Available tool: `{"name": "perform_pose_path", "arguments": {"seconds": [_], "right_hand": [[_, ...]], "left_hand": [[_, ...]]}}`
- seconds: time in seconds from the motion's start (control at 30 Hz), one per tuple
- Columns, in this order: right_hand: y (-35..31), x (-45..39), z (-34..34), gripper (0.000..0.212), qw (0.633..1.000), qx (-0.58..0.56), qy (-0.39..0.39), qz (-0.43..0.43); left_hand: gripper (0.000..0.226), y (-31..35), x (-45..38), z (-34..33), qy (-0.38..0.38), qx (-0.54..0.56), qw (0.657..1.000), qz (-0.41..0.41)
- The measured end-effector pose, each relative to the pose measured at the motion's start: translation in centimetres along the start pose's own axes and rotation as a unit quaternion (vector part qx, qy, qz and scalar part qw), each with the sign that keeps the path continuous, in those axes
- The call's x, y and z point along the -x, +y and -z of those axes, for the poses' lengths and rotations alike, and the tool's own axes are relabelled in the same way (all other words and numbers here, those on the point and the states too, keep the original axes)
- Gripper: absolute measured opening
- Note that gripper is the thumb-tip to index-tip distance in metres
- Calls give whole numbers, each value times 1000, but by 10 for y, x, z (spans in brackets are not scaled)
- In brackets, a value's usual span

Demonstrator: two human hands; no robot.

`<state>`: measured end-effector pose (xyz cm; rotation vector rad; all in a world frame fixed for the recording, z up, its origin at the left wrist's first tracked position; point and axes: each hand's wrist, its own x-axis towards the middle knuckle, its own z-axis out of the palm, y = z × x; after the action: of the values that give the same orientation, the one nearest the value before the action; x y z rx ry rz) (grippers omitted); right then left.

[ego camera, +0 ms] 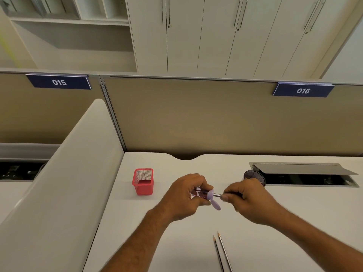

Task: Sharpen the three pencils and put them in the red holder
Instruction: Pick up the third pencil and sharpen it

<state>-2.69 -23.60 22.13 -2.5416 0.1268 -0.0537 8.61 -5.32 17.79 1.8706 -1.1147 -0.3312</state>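
Note:
My left hand (184,195) grips a lilac pencil sharpener (204,194) with a see-through body; its lid hangs open below. My right hand (245,199) pinches a pencil (217,195) whose tip is pushed into the sharpener; most of that pencil is hidden in my fingers. Two more pencils (221,252) lie side by side on the white desk (176,242) near its front edge, points facing away from me. The red mesh holder (143,181) stands upright to the left of my hands and looks empty.
A dark mesh cup (255,176) stands just behind my right hand. Behind it is an open cable tray with a raised grey flap (302,169). A beige partition (196,118) closes off the back of the desk, and a white divider (64,179) runs along the left.

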Motion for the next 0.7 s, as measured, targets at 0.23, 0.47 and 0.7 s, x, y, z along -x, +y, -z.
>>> {"name": "perform_pose_path", "arguments": {"seconds": [0.23,0.47,0.7], "right_hand": [[0,2,4,32,993,-59,-62,-82],[1,7,3,41,963,-196,-112,-149],[5,12,6,42,930,-294,-125,-180]], "left_hand": [[14,-2,0,-7,7,-28,999,-26],[9,-3,-4,-2,43,-44,996,-62],[10,-8,0,-1,76,7,996,-39]]}}
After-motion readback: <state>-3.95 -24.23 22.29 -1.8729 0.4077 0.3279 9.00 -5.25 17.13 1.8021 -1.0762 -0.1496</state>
